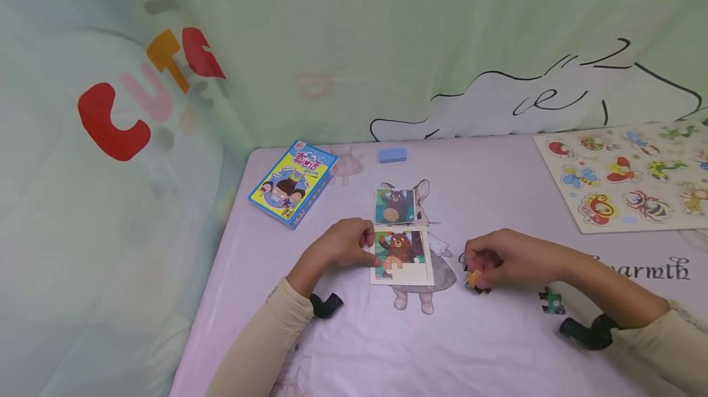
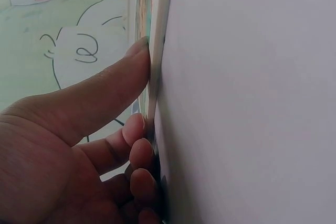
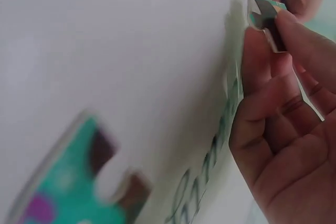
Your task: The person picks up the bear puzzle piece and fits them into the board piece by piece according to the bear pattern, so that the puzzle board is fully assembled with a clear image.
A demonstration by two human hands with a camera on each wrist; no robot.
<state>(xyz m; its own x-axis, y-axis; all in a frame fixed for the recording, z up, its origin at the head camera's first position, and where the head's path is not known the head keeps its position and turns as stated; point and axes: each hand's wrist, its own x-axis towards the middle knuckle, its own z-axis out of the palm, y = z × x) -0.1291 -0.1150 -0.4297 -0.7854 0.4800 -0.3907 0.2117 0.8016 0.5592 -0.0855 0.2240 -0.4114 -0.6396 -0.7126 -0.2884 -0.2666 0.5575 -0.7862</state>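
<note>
A bear jigsaw puzzle [image 1: 401, 246] lies in a pale tray [image 1: 430, 265], with a blank gap at its lower right. My left hand [image 1: 347, 243] holds the tray's left edge, thumb on the face and fingertips along the side, as the left wrist view shows. Over to the right, my right hand [image 1: 506, 257] pinches a puzzle piece [image 3: 274, 24] between thumb and fingers, low over the table. A second, green puzzle piece [image 1: 552, 302] lies loose near the right wrist. Directly behind the tray is a bear picture card [image 1: 394, 206].
A blue and yellow card box [image 1: 293, 184] lies at the back left. Behind the picture card sits a small blue block [image 1: 393, 155]. An insect puzzle board [image 1: 636, 179] occupies the back right. Curtains with printed drawings hang behind and left of the table [image 1: 420, 354].
</note>
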